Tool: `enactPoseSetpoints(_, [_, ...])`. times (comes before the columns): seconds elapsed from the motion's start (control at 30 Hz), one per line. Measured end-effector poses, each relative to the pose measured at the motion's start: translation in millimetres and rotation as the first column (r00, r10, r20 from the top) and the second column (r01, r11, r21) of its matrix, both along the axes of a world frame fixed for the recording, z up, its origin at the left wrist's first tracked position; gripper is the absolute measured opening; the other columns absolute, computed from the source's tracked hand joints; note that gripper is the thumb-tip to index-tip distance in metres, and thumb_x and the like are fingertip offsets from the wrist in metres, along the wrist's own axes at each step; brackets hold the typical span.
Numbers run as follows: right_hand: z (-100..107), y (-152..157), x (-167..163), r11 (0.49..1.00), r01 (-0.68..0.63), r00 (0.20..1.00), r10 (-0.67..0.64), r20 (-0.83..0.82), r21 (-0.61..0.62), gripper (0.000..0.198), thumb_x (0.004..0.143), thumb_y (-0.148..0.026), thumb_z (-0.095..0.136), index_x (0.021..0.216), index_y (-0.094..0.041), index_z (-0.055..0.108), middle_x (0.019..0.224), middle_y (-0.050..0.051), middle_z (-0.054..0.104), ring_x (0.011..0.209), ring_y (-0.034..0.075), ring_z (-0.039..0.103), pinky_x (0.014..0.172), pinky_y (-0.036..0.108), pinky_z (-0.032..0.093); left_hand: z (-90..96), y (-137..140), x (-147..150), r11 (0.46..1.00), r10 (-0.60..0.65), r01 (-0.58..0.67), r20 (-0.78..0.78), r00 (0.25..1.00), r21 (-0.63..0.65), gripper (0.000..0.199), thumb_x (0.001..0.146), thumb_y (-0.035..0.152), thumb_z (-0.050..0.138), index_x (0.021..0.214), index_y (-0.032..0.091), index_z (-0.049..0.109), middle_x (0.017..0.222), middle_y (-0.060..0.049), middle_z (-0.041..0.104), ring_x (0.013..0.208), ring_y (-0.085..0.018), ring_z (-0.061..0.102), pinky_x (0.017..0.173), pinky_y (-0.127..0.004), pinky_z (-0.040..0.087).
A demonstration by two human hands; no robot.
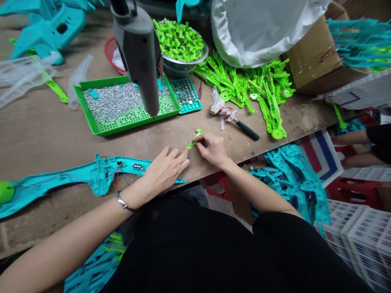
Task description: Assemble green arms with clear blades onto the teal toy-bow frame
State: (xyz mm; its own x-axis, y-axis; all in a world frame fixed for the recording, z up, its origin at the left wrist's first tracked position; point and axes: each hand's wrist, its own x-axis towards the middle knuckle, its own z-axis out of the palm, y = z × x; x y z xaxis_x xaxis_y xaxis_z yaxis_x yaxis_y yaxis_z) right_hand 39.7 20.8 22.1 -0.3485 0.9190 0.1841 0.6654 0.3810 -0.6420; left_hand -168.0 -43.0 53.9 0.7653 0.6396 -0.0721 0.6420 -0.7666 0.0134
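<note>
My right hand (212,149) has its thumb and fingers pinched at a small bright green plastic part (198,133) on the bench. Beside it, my left hand (165,166) stretches its fingers toward the lower end of the same part, the fingertips at or touching it. Under and left of my left wrist lies a long teal plastic shell (73,175) with wires and a metal spring inside. A grey power screwdriver (140,61) hangs upright above the bench, in front of my hands.
A green tray (137,127) of silver screws and a small teal tray (192,109) of round metal pieces stand ahead. Behind are a metal bowl (180,67) of green pieces and piled green parts (269,93). A black-handled tool (247,129) lies right. Another person's arm (351,136) shows far right.
</note>
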Motion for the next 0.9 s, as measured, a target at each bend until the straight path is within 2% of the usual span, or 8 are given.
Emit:
enactPoseSetpoints(0.2, [-4.4, -8.1, -1.8, 0.996, -0.007, 1.000, 0.005, 0.024, 0.088, 0.017, 0.088, -0.014, 0.054, 0.085, -0.021, 0.070, 0.089, 0.006, 0.076, 0.087, 0.020, 0.071, 0.083, 0.034, 0.054, -4.7, 1.0, -1.3, 0.999, -0.022, 0.021, 0.010, 1.000, 0.024, 0.024, 0.097, 0.018, 0.041, 0.111, 0.016, 0.061, 0.144, -0.015, 0.053, 0.101, -0.028, 0.057, 0.093, -0.047, 0.044])
enactPoseSetpoints(0.37, [-10.8, -7.9, -4.9, 0.989, 0.074, 0.996, -0.067, -0.061, 0.127, 0.009, 0.087, -0.017, 0.058, 0.085, -0.021, 0.066, 0.084, 0.004, 0.074, 0.077, 0.017, 0.069, 0.076, 0.030, 0.053, -6.2, 1.4, -1.4, 0.998, -0.037, 0.035, 0.034, 0.999, 0.057, 0.023, 0.097, 0.016, 0.041, 0.108, 0.015, 0.061, 0.143, -0.016, 0.054, 0.100, -0.028, 0.058, 0.093, -0.046, 0.045])
enactPoseSetpoints(0.7, [-17.3, -9.0, -3.6, 0.942, -0.061, 0.998, 0.052, 0.037, 0.331, 0.011, 0.087, -0.013, 0.054, 0.089, -0.020, 0.061, 0.081, 0.004, 0.070, 0.077, 0.017, 0.067, 0.073, 0.029, 0.053, -4.7, 1.5, -2.3, 0.998, -0.034, 0.033, 0.026, 0.999, 0.046, 0.022, 0.095, 0.014, 0.043, 0.104, 0.016, 0.063, 0.145, -0.014, 0.053, 0.097, -0.025, 0.059, 0.093, -0.043, 0.047])
enactPoseSetpoints(0.9, [-22.6, -7.8, -2.5, 0.919, -0.101, 0.992, 0.062, 0.114, 0.381, 0.014, 0.090, -0.013, 0.050, 0.087, -0.022, 0.060, 0.079, 0.004, 0.070, 0.076, 0.017, 0.067, 0.073, 0.028, 0.052, -7.0, 1.0, -2.4, 0.999, -0.024, 0.023, 0.060, 0.998, 0.024, 0.021, 0.094, 0.013, 0.044, 0.105, 0.017, 0.063, 0.145, -0.015, 0.053, 0.099, -0.026, 0.059, 0.096, -0.045, 0.047])
